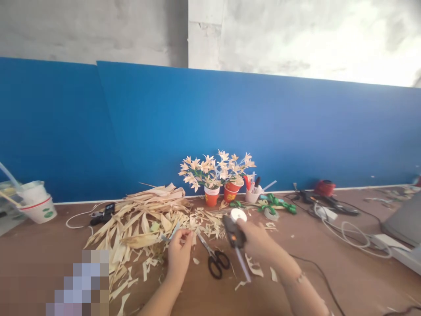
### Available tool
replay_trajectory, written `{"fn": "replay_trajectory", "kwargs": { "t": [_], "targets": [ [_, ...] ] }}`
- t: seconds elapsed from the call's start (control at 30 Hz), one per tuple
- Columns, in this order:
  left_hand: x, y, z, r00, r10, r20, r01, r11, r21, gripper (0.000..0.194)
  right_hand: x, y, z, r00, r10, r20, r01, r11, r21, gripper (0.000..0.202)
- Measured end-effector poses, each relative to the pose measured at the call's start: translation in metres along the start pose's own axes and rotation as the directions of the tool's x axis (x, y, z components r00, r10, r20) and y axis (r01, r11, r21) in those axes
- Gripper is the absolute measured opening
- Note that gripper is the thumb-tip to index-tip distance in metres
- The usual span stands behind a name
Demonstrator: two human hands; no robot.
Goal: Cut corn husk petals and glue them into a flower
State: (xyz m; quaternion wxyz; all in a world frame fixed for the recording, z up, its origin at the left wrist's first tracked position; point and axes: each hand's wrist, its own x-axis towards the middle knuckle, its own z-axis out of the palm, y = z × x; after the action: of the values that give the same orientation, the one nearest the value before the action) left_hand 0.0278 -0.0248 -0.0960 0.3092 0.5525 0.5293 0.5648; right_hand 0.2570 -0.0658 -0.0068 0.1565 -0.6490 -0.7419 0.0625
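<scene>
My right hand (pixel 255 240) is closed round a black hot glue gun (pixel 234 232), with a translucent glue stick (pixel 242 264) jutting from its rear. My left hand (pixel 179 250) is pinched at the edge of the husk pile; what sits between its fingertips is too small to make out. Between the hands lie scissors (pixel 215 260) with black handles, blades pointing away from me. Dried corn husks (pixel 144 219) spread to the left, with cut pale pieces (pixel 210 223) beyond the hands. A white roll (pixel 238 214) stands just behind the glue gun.
Pale husk flowers (pixel 217 169) stand in red paper cups (pixel 211 197) by the blue partition (pixel 230 114). A white cup of tools (pixel 252 195) and green wrapped pieces (pixel 279 204) are right of them. Cables (pixel 348 239) cross the right side; a paper cup (pixel 39 210) stands left.
</scene>
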Motion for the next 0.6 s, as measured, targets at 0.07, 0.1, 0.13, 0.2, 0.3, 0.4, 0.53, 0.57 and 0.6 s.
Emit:
{"fn": "replay_trajectory", "kwargs": {
  "t": [0.07, 0.1, 0.13, 0.2, 0.3, 0.4, 0.53, 0.57, 0.6],
  "targets": [
    [0.000, 0.002, 0.000, 1.000, -0.004, -0.016, 0.004, 1.000, -0.016, 0.026, 0.001, 0.033, -0.003, 0.976, 0.208, 0.070, -0.205, 0.978, -0.040, 0.031],
    [0.000, 0.004, 0.000, 1.000, -0.005, -0.016, 0.004, 1.000, -0.024, 0.027, 0.001, 0.049, -0.002, 0.951, 0.294, 0.096, -0.288, 0.955, -0.073, 0.033],
    [0.000, 0.005, 0.000, 1.000, -0.004, -0.016, 0.003, 1.000, -0.031, 0.028, 0.002, 0.062, -0.002, 0.920, 0.370, 0.129, -0.359, 0.928, -0.101, 0.035],
    [0.000, 0.007, 0.000, 1.000, 0.001, -0.018, -0.002, 0.999, -0.039, 0.029, 0.002, 0.082, 0.001, 0.862, 0.475, 0.177, -0.453, 0.878, -0.152, 0.037],
    [-0.001, 0.008, 0.001, 1.000, 0.007, -0.025, -0.008, 0.999, -0.043, 0.028, 0.000, 0.086, 0.002, 0.790, 0.577, 0.206, -0.531, 0.813, -0.240, 0.038],
    [-0.001, 0.008, 0.000, 0.999, 0.016, -0.033, -0.018, 0.999, -0.052, 0.026, 0.001, 0.059, -0.002, 0.805, 0.588, 0.081, -0.534, 0.777, -0.334, 0.036],
    [-0.001, 0.007, 0.000, 0.999, 0.003, -0.038, -0.005, 0.999, -0.052, 0.023, 0.011, -0.011, 0.003, 0.972, 0.234, 0.014, -0.222, 0.936, -0.272, 0.020],
    [-0.001, 0.007, 0.000, 0.999, 0.000, -0.040, -0.002, 0.999, -0.050, 0.022, 0.014, -0.029, 0.010, 0.991, 0.109, 0.073, -0.094, 0.978, -0.185, 0.019],
    [0.000, 0.007, 0.000, 0.999, 0.000, -0.043, -0.002, 0.999, -0.050, 0.022, 0.017, -0.045, 0.017, 0.990, -0.041, 0.136, 0.050, 0.996, -0.067, 0.021]
  ]
}}
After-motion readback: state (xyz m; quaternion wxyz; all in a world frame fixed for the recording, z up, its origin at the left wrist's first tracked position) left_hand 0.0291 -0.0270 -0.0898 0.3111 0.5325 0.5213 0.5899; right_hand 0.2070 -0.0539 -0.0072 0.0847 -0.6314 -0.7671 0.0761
